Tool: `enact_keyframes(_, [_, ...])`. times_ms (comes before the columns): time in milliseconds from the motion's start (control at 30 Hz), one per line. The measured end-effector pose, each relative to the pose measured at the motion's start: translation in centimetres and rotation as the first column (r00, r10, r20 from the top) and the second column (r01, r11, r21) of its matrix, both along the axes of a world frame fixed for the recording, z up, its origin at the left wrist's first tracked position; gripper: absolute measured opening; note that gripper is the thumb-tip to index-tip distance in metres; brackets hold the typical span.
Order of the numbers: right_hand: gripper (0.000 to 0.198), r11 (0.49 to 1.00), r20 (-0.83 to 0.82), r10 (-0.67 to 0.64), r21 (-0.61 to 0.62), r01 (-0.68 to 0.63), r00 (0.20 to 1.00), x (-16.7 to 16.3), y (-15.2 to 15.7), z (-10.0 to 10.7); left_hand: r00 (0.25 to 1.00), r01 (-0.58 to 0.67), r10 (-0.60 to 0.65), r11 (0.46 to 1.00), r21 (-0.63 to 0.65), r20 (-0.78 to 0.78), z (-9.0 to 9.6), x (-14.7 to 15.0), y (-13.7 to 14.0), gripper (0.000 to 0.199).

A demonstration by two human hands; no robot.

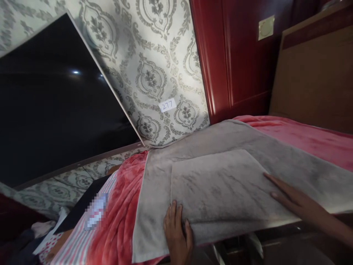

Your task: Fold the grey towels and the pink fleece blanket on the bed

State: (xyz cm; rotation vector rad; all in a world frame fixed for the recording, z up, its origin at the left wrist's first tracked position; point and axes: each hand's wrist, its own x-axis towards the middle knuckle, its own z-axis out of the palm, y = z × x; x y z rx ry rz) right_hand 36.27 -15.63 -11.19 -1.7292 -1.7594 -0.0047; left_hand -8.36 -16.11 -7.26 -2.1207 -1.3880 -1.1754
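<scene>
A folded grey cloth, plush like a towel, lies flat in front of me. Beneath it spreads a larger grey cloth. My left hand rests at the folded cloth's near left corner, its fingers stretched out and pointing away from me. On the right side, my right hand touches the folded cloth's edge with straight fingers, thumb apart from them. Neither hand grips anything. Faint creases and darker patches mark the top of the folded cloth.
Red plush fabric and pink fabric lie under the grey cloth. A large black screen leans at the left against patterned wallpaper. A paper label reads 277. A cardboard box stands at the right by a red panel.
</scene>
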Motion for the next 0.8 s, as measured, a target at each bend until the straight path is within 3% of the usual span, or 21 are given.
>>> enact_keyframes(67, [0.075, 1.0, -0.087, 0.021, 0.001, -0.021, 0.996, -0.9, -1.1, -0.3, 0.993, -0.019, 0.024, 0.999, -0.039, 0.115, 0.3, -0.1, -0.6, 0.045])
enact_keyframes(133, [0.079, 0.999, -0.066, 0.038, 0.022, -0.037, 0.997, -1.4, -1.8, -0.3, 0.943, -0.074, 0.088, 0.996, -0.054, 0.32, 0.5, -0.1, -1.4, 0.038])
enact_keyframes(200, [0.089, 0.996, -0.004, 0.061, 0.071, -0.06, 0.998, -1.7, -2.1, -0.1, 0.837, -0.067, 0.115, 0.992, -0.109, 0.535, 0.6, 0.1, -2.2, 0.032])
enact_keyframes(267, [0.097, 0.986, 0.053, 0.09, 0.134, -0.097, 0.995, -1.9, -2.5, 0.3, 0.697, 0.086, 0.124, 0.963, -0.255, 0.706, 0.7, 0.6, -3.1, 0.039])
enact_keyframes(300, [0.099, 0.98, 0.076, 0.109, 0.159, -0.12, 0.991, -2.0, -2.6, 0.4, 0.619, 0.22, 0.139, 0.914, -0.34, 0.773, 0.7, 1.1, -3.5, 0.044])
enact_keyframes(367, [0.092, 0.97, 0.117, 0.154, 0.17, -0.172, 0.981, -2.1, -2.9, 0.5, 0.473, 0.512, 0.197, 0.731, -0.451, 0.859, 0.7, 2.3, -4.2, 0.053])
enact_keyframes(433, [0.08, 0.964, 0.151, 0.188, 0.162, -0.212, 0.97, -2.0, -3.0, 0.2, 0.359, 0.723, 0.253, 0.534, -0.439, 0.898, 0.8, 3.7, -4.5, 0.06])
enact_keyframes(500, [0.074, 0.956, 0.167, 0.219, 0.162, -0.246, 0.961, -1.8, -2.8, 0.0, 0.261, 0.833, 0.296, 0.413, -0.369, 0.919, 1.1, 5.0, -4.6, 0.066])
enact_keyframes(667, [0.07, 0.926, 0.184, 0.243, 0.247, -0.284, 0.952, -1.6, -2.0, 0.9, 0.02, 0.957, 0.474, 0.247, -0.155, 0.88, 2.5, 7.4, -4.1, 0.057])
enact_keyframes(733, [0.063, 0.917, 0.196, 0.238, 0.278, -0.286, 0.951, -1.8, -1.8, 2.4, -0.061, 0.971, 0.532, 0.227, -0.073, 0.845, 3.1, 8.2, -4.0, 0.052])
enact_keyframes(800, [0.057, 0.91, 0.196, 0.237, 0.299, -0.288, 0.952, -2.2, -2.1, 4.2, -0.134, 0.971, 0.562, 0.24, -0.006, 0.817, 3.6, 8.8, -3.9, 0.049])
